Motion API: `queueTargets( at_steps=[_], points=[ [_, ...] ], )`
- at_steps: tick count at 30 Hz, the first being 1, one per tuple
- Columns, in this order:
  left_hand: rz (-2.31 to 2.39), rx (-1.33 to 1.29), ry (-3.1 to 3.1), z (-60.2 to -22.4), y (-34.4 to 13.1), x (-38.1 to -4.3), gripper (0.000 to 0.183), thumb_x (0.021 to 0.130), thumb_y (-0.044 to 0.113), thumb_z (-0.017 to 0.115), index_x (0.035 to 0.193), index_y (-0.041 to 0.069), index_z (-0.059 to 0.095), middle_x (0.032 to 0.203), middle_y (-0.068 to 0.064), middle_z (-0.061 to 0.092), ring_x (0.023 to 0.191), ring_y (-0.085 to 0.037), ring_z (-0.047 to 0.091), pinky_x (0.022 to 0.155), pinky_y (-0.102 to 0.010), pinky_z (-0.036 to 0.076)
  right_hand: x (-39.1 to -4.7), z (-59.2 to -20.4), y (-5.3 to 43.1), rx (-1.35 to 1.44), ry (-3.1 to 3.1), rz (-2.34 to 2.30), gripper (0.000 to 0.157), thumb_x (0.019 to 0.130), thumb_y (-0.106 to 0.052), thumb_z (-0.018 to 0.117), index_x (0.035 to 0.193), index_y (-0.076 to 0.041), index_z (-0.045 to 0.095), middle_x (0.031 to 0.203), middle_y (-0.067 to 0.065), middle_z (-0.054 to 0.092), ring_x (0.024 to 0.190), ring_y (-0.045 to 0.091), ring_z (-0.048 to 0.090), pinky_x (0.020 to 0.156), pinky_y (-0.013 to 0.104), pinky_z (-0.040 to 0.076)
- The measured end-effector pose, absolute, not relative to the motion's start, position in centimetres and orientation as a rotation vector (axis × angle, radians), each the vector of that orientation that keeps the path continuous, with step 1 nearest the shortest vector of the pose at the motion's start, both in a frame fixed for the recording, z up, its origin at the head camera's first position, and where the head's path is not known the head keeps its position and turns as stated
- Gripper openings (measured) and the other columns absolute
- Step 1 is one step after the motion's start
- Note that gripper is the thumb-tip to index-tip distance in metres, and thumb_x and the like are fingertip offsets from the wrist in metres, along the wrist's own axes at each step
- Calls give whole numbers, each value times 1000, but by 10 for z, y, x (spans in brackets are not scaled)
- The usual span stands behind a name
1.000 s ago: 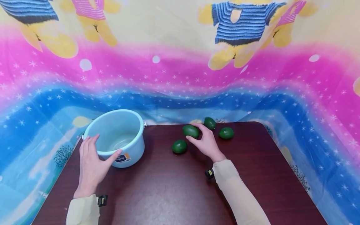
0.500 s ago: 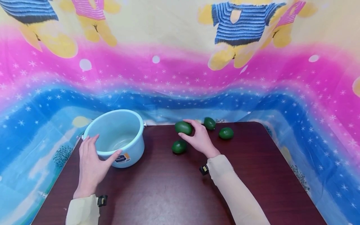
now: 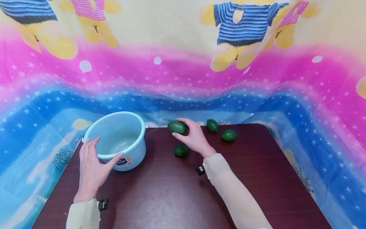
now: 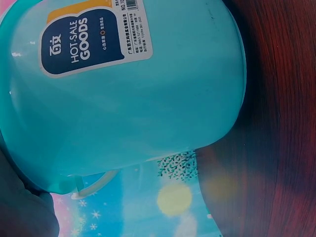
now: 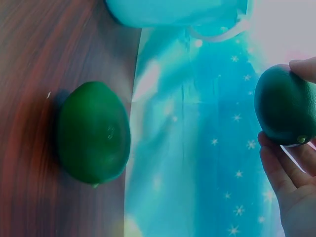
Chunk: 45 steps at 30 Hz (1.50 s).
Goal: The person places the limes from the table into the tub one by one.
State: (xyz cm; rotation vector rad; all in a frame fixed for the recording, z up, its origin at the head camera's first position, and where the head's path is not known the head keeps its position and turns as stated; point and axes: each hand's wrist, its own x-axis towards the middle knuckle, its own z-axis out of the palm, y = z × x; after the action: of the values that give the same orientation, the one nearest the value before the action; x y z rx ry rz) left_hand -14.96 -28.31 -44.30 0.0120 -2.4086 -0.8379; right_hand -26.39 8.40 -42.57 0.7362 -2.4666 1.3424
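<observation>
In the head view a light blue plastic bucket (image 3: 135, 152) stands at the left of the table. My left hand (image 3: 92, 170) holds it by the near rim, fingers over the left side and thumb at the front by the label (image 4: 84, 42). My right hand (image 3: 195, 138) pinches a green oval fruit (image 3: 176, 127), like a lime or small avocado, between thumb and fingers, raised over the table's back part. A second such fruit (image 3: 180, 150) lies on the table below it, partly hidden by the hand. In the right wrist view the held fruit (image 5: 281, 106) shows a small pale nub.
Two more green fruits, one at the back edge (image 3: 212, 125) and one nearer (image 3: 229, 135), lie to the right of my right hand. The dark wooden table (image 3: 168, 197) is bordered by a printed cloth (image 3: 177, 79). The bucket's white handle (image 4: 96, 185) hangs at its side.
My right hand has moved left and slightly up with the fruit, towards the bucket, now partly covering the fruit below. The left hand and bucket have stayed in place.
</observation>
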Motion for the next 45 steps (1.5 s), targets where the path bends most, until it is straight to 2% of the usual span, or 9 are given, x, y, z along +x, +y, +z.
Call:
queueTargets(
  at_steps=[14,27,36,45],
  points=[
    [-836,12,-2405,-443,-284,-149,99,76,42,89,152,1,41,149,-22,43,148,-35,22,117,-58,20,-266,-405,61,788,-2419,1428,58,89,-33,81,141,-22,59,135,-4,58,108,13,60,86,36,57],
    [-836,11,-2414,-442,-283,-149,99,77,43,88,152,1,40,149,-23,43,148,-35,22,117,-58,21,-266,-384,33,900,-2400,1455,62,89,-34,81,144,-22,56,133,-5,59,106,12,61,82,33,57],
    [-830,3,-2408,-442,-282,-149,99,77,43,88,152,0,40,149,-23,43,147,-36,23,117,-57,20,-262,-372,1,987,-2395,1579,61,89,-33,81,142,-19,55,128,-5,60,104,13,61,77,24,57],
    [-825,-8,-2403,-442,-283,-150,99,77,42,88,152,-1,40,148,-23,43,146,-37,24,116,-58,20,-263,-367,-29,1140,-2426,1542,59,89,-28,82,139,-13,54,124,-2,61,102,9,62,78,22,55]
  ],
)
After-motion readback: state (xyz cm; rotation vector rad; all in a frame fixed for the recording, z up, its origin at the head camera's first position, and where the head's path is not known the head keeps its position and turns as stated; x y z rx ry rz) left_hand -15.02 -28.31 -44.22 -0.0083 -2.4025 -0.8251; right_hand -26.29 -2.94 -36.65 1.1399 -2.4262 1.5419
